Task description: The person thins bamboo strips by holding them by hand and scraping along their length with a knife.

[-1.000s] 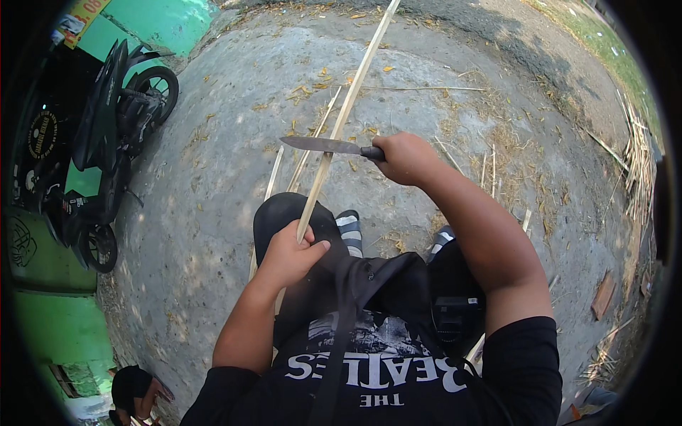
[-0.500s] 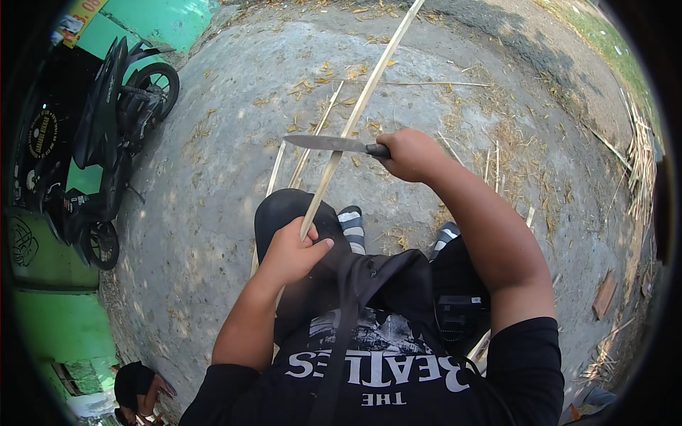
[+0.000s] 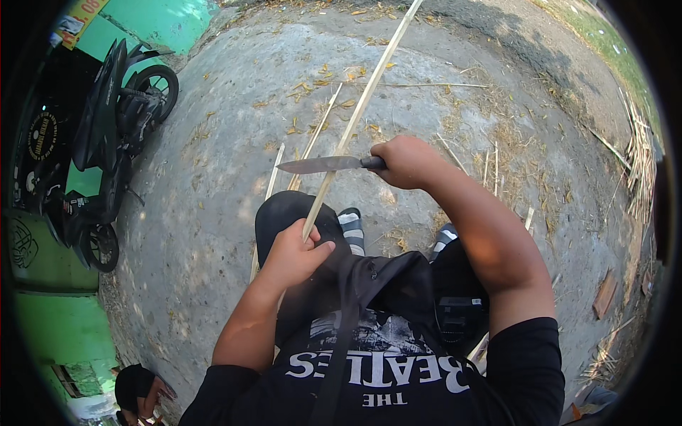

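Observation:
A long, pale bamboo strip [image 3: 364, 99] slants from my lap up past the top edge of the view. My left hand [image 3: 295, 255] is closed round its lower part, above my left knee. In my right hand [image 3: 405, 162] is the dark handle of a large knife [image 3: 320, 165]. The wide grey blade lies crosswise over the strip, its tip pointing left, a short way beyond my left hand. Whether the edge bites into the bamboo cannot be made out.
More strips [image 3: 316, 135] lie on the grey ground [image 3: 213, 199] past my knee. A bundle of thin sticks [image 3: 643, 167] rests at the far right, near a brown block [image 3: 604, 294]. A dark motorcycle [image 3: 117, 135] stands at left. Another person [image 3: 138, 390] is at lower left.
My right hand has drawn the knife nearer along the strip, toward my left hand, and slightly left. My left hand keeps its hold, almost in the same place.

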`<state>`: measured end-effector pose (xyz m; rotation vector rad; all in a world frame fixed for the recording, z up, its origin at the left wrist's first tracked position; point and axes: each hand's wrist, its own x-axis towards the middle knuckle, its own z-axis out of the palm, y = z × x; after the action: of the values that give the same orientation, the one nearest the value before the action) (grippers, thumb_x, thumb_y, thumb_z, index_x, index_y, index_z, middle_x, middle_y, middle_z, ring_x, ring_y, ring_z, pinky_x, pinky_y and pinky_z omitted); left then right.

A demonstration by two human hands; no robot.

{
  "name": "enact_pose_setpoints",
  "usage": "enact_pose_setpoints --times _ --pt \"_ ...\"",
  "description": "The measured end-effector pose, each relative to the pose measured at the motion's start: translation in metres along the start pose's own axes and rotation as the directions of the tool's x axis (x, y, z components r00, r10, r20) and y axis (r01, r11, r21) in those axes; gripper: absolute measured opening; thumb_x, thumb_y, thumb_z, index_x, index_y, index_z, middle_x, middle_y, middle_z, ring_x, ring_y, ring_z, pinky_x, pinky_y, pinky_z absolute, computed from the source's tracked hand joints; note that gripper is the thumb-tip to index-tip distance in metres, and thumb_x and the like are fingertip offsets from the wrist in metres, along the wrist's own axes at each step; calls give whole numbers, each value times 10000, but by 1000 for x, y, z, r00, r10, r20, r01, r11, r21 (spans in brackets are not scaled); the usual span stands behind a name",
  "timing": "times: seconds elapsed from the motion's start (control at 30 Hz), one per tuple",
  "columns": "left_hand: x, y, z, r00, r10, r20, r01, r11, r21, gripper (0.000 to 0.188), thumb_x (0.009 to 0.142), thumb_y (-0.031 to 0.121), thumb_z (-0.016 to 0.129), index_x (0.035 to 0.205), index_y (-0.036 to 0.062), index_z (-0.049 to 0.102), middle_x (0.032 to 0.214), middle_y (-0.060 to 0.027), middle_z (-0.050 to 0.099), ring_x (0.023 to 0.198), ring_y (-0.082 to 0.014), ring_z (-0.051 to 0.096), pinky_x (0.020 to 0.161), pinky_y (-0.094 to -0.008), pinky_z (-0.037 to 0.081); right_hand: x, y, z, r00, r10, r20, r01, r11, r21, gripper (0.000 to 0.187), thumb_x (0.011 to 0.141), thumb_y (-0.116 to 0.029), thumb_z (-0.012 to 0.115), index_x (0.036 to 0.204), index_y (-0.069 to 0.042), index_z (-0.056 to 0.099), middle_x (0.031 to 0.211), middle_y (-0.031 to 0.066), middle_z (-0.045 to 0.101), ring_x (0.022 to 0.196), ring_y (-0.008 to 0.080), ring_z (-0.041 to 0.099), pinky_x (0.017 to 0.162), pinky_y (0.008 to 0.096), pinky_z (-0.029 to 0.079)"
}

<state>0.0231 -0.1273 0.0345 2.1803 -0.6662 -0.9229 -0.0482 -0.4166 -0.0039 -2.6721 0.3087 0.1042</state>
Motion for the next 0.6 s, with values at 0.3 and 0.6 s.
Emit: enact_pose_setpoints --times 0.3,0.6 --pt "0 1 -3 1000 21 21 -22 1000 22 336 844 177 834 889 68 520 654 52 466 611 -51 428 546 -262 370 7 32 -3 975 197 -103 -177 968 176 287 915 -349 703 924 -63 697 840 197 704 807 413 676 728 505 522" --pt "6 -7 -11 996 -16 92 40 963 -265 320 878 190 828 881 96 523 680 76 491 597 -24 432 522 -228 352 -2 19 -3 988 -45 -147 86 955 285 370 901 -295 694 1151 -49 576 932 220 696 914 429 669 807 523 512"
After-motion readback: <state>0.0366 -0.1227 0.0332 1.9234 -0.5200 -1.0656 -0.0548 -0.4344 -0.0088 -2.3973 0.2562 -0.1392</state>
